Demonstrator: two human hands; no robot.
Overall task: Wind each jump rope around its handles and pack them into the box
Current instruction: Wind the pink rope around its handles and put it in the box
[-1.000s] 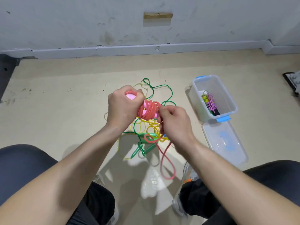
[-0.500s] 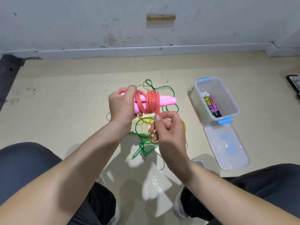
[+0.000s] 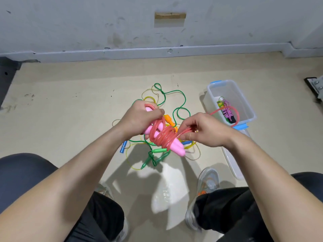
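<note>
The left hand [image 3: 139, 117] grips the pink plastic handles [image 3: 172, 145] tilted; the right hand [image 3: 204, 130] pinches the coral rubber rope [image 3: 225, 109], looped taut.

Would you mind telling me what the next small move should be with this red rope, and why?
Probably carry the right hand round the pink handles to lay down the slack. The left hand grips them, the red rope is mostly coiled round them, and one short loop hangs free.

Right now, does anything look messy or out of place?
Yes: the green rope and yellow rope lie tangled together on the floor, unwound. The lid lies off beside the box.
</note>
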